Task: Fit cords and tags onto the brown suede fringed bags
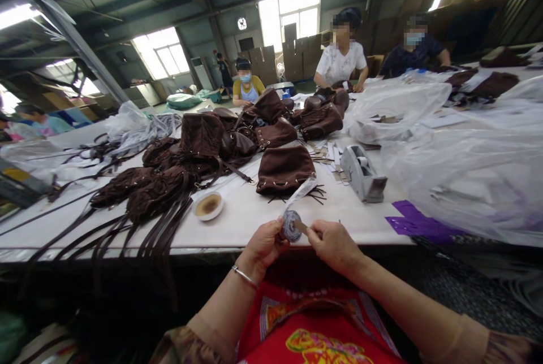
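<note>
My left hand (263,244) is closed round the edge of a small grey-white coiled roll (291,227), just over the table's front edge. From the top of the roll a pale strip (302,192) runs up to a dark brown drawstring bag (285,170), which lies behind it with thin cords spread at its base. My right hand (337,244) pinches a flat, narrow brownish piece (302,226); its tip meets the face of the roll. Whether that piece is card or leather I cannot tell. A white dish (207,207) with a brown stain stands to the left.
Dark brown bags (199,135) are piled in the middle and left, their straps (163,228) hanging over the front edge. A grey tape dispenser (362,174), purple tape (418,221) and clear plastic bags (470,177) lie to the right. Several people sit or stand beyond the table.
</note>
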The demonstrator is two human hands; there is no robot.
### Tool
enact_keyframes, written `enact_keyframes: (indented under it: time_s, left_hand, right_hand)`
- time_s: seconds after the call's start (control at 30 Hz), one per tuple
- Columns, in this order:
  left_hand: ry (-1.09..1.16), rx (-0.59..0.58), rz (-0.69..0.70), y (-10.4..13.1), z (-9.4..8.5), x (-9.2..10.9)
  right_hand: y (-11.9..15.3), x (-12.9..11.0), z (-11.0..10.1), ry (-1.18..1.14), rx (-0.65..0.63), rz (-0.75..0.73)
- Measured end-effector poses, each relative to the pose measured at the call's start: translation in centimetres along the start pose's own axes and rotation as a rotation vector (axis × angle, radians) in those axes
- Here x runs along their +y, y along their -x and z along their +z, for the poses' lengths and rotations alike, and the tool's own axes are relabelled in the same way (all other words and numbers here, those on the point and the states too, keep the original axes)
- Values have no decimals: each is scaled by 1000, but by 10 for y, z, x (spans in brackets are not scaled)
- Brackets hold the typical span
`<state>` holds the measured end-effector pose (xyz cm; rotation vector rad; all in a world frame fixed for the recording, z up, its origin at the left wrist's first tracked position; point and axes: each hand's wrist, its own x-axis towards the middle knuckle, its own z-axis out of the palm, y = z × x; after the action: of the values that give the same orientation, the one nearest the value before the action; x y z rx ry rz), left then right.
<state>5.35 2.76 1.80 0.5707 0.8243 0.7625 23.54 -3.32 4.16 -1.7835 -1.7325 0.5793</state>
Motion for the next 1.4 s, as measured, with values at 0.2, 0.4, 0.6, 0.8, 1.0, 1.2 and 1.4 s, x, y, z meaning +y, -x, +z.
enact_keyframes:
  time_s: [0.2,0.4,0.6,0.8,1.0,1.2,1.4]
  left_hand:
    - [-130,8,49,-3,-3,-7]
    - [-174,-35,57,-4,-4,-11]
    - [-102,-72,23,0,0,-15]
    - [10,-17,-16,3,3,-15]
    - [-30,-68,-12,3,7,-20]
    - [-136,-94,-3,2,5,-26]
    - [-168,-88,-3,5,8,-30]
  right_hand:
    - [2,-4,2,-106,-58,39]
    - [0,-2,0,-128,-118,35]
    - [0,3,5,-51,-88,-15]
    - [-10,17,6,-281,-22,69]
    - [-16,14,12,-412,-95,211]
    - [-18,19,20,-345,-139,222]
    - [-13,24,27,-281,-64,132]
